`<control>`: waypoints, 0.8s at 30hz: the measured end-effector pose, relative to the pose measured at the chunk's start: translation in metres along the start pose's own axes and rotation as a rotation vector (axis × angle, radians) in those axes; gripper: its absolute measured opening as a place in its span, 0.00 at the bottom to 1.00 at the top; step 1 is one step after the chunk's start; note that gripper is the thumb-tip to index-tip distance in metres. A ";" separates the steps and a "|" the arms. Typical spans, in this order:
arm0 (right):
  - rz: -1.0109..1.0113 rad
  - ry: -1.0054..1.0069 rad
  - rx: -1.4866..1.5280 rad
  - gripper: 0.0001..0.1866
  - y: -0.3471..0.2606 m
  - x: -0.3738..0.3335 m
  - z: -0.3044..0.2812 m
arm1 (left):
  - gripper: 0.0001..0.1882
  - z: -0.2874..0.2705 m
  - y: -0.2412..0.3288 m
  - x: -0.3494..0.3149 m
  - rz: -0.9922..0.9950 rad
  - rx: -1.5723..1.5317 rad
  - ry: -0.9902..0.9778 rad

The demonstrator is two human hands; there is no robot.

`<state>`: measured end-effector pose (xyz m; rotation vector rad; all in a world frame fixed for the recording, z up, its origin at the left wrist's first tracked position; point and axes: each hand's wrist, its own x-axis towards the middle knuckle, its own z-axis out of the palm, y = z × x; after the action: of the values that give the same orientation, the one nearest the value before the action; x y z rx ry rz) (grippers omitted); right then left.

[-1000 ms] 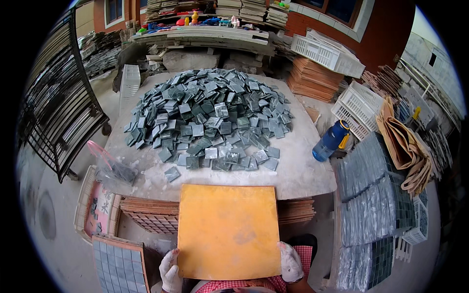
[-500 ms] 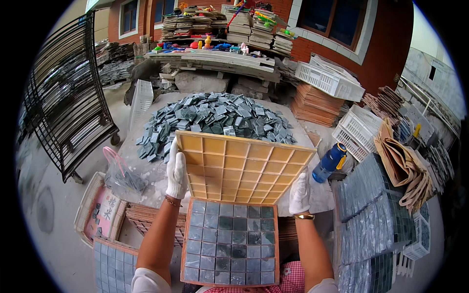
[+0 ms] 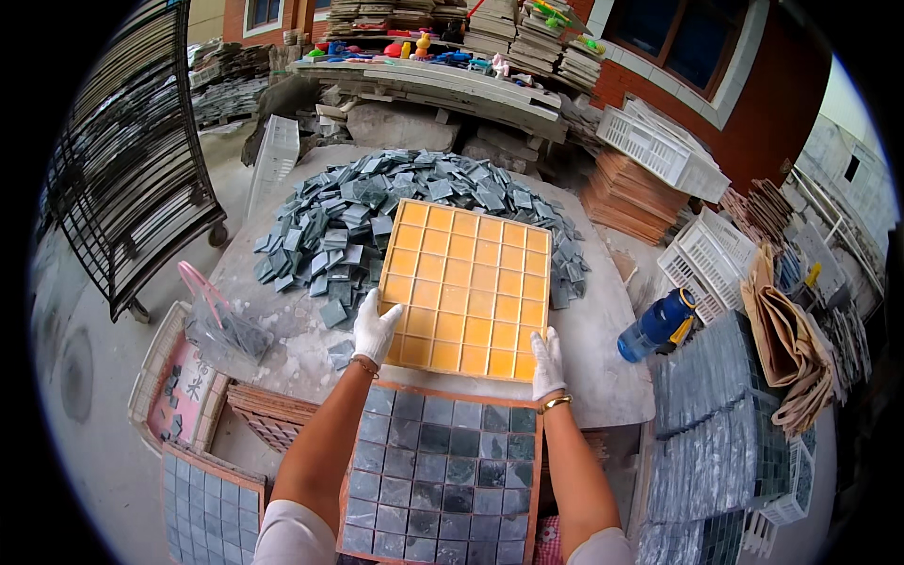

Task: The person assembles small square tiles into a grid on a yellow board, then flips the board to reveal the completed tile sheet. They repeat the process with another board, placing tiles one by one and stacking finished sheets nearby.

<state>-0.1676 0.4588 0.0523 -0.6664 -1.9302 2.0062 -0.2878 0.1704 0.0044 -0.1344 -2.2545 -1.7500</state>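
Between my two white-gloved hands is a yellow tray [image 3: 471, 287] with raised lines that divide it into a grid of square pockets. My left hand [image 3: 377, 328] grips its lower left edge, thumb on top. My right hand [image 3: 547, 363] holds the lower right corner in the same way. The pockets show bare yellow. Beyond the tray's far edge lies a big heap of grey-green stone tiles [image 3: 330, 235]. Just nearer to me, a reddish-brown framed board [image 3: 539, 471] carries neat rows of square grey and dark green tiles [image 3: 443, 471].
A blue bottle [image 3: 652, 325] stands on the right of the pale work table [image 3: 603, 377]. Stacked tile sheets [image 3: 711, 405] rise at the right. On the left are a clear bag with a pink handle [image 3: 226, 325], a tiled board [image 3: 212, 508] and a black metal rack [image 3: 132, 160].
The yellow tray has gone from tilted up to lying flatter, farther away over the near side of the tile heap. Both my hands moved with it, and my right hand came inward.
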 end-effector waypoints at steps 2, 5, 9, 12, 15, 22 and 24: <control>-0.038 -0.044 0.021 0.41 0.011 0.012 -0.013 | 0.31 0.008 0.005 0.002 0.066 0.038 -0.018; -0.164 -0.046 0.105 0.37 0.029 0.020 -0.042 | 0.34 0.016 0.040 -0.033 0.271 0.401 -0.014; -0.196 -0.003 0.280 0.31 0.009 -0.009 -0.066 | 0.46 0.032 0.090 -0.134 0.632 0.619 -0.473; -0.242 0.069 0.612 0.28 0.022 -0.033 -0.109 | 0.54 0.060 0.098 -0.205 0.653 0.839 -0.750; -0.201 0.102 0.643 0.27 0.035 -0.080 -0.145 | 0.55 0.072 0.096 -0.210 0.597 0.847 -0.699; 0.026 0.451 0.726 0.18 0.063 -0.172 -0.191 | 0.56 0.097 0.109 -0.225 0.659 0.821 -0.745; 0.072 0.509 0.720 0.18 0.069 -0.190 -0.195 | 0.55 0.102 0.107 -0.230 0.642 0.846 -0.760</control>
<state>0.1011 0.5274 0.0091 -0.9188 -0.8287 2.0970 -0.0593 0.3191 0.0172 -1.3169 -2.7500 -0.3546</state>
